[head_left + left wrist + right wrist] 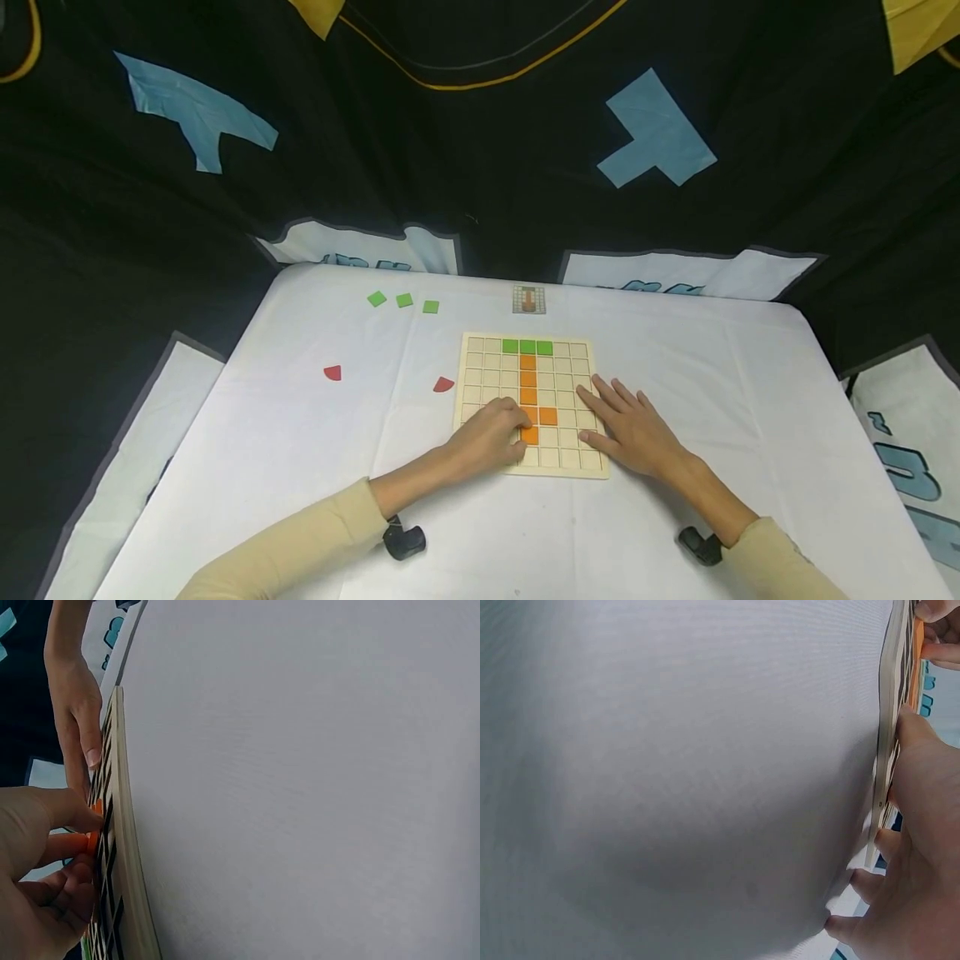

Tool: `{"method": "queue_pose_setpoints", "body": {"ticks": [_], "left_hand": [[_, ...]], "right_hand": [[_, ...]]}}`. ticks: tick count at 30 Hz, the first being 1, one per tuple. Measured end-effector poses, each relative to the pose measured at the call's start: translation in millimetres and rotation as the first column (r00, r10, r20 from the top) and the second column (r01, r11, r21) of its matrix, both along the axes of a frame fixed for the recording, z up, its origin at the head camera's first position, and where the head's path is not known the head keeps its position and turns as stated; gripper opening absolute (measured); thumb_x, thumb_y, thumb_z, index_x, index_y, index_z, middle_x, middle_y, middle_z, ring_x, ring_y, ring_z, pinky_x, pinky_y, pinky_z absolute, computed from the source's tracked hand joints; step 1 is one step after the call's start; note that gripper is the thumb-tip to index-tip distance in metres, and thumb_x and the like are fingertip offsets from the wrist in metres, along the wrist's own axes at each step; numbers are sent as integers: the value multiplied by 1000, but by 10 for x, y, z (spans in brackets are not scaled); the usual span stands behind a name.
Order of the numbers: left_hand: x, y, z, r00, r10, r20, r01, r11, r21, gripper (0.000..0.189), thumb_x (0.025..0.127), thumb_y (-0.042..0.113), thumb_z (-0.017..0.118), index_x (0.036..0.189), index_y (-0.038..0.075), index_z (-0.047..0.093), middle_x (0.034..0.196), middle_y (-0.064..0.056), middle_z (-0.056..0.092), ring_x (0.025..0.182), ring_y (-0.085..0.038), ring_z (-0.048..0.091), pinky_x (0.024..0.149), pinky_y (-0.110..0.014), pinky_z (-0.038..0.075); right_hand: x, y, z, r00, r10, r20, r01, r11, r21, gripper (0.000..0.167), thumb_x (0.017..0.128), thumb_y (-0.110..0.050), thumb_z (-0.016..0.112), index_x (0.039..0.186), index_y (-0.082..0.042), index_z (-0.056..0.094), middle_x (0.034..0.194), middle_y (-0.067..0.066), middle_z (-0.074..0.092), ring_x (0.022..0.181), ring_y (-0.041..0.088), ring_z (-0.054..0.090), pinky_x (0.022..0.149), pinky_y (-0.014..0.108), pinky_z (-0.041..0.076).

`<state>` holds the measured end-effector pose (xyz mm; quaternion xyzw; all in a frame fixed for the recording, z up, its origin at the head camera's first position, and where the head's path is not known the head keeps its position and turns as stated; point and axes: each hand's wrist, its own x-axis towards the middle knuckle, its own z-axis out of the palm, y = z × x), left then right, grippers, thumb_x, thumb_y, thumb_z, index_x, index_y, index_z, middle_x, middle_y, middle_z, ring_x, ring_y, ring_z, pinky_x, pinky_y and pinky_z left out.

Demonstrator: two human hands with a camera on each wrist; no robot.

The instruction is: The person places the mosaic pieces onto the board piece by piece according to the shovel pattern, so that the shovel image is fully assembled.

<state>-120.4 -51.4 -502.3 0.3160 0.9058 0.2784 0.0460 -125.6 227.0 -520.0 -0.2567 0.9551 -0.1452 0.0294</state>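
A wooden grid board (489, 358) lies on the white-covered table. Along its top row sit three green square tiles (528, 347), with a column of orange square tiles (528, 378) running down below them. One more orange tile (548, 416) sits just right of that column. My left hand (487, 437) reaches over the lower left of the board, thumb and finger pinching an orange tile (93, 841) at the column's lower end. It covers several cells there. My right hand (637, 427) rests on the board's right edge, fingers spread and straight.
Three loose green tiles (405, 300) lie at the back left. Two red wedge-shaped pieces (443, 384) are left of the board. Behind it is a small card (529, 300) with a grid picture. Black devices (405, 542) show under both wrists.
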Motion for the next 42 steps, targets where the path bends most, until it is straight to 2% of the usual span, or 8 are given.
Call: {"method": "queue_pose_setpoints", "body": {"ticks": [6, 23, 31, 34, 37, 42], "left_hand": [[12, 18, 1, 1000, 6, -4, -6, 1000, -2, 23, 81, 5, 70, 103, 2, 75, 99, -4, 66, 94, -18, 59, 85, -24, 50], [-1, 10, 31, 999, 16, 29, -16, 1000, 5, 21, 81, 5, 73, 102, 3, 74, 95, -2, 63, 87, -15, 56, 81, -25, 49], [-12, 3, 23, 999, 17, 40, -18, 1000, 11, 21, 82, 10, 77, 102, 5, 74, 95, -2, 62, 85, -14, 56, 79, -24, 49], [-42, -31, 18, 996, 41, 76, -44, 998, 48, 20, 84, 12, 76, 102, 6, 74, 94, 0, 62, 84, -12, 55, 79, -25, 49], [-98, -105, 20, 990, 83, 118, -96, 990, 105, 19, 86, 14, 74, 103, 6, 73, 93, 1, 62, 83, -12, 54, 78, -26, 49], [-266, -330, 38, 965, 194, 175, -224, 960, 171, 25, 89, 15, 73, 112, 4, 71, 93, 0, 61, 84, -12, 56, 76, -28, 50]], "right_hand": [[-1, 16, -24, 999, -14, 33, 13, 1000, 18, 70, 97, -52, 57, 154, -15, 40, 159, 16, 31, 143, 43, 27, 108, 69, 23], [-2, 5, 0, 999, -19, 36, 18, 1000, 13, 70, 97, -51, 58, 154, -16, 40, 159, 15, 32, 143, 43, 27, 108, 69, 23], [7, -6, 2, 1000, -17, 27, 17, 1000, 2, 70, 97, -51, 58, 154, -15, 41, 158, 17, 33, 143, 44, 28, 107, 70, 23], [5, -11, -3, 999, -17, 32, 17, 1000, 2, 70, 97, -51, 58, 154, -15, 41, 158, 16, 32, 143, 44, 27, 108, 69, 23], [7, -13, -2, 1000, -12, 28, 12, 1000, -1, 69, 97, -50, 59, 153, -14, 41, 158, 16, 33, 143, 44, 28, 107, 70, 24], [7, -9, 10, 999, -9, 33, 9, 1000, 2, 69, 97, -50, 58, 154, -14, 41, 158, 16, 32, 143, 44, 28, 107, 70, 23]]}}
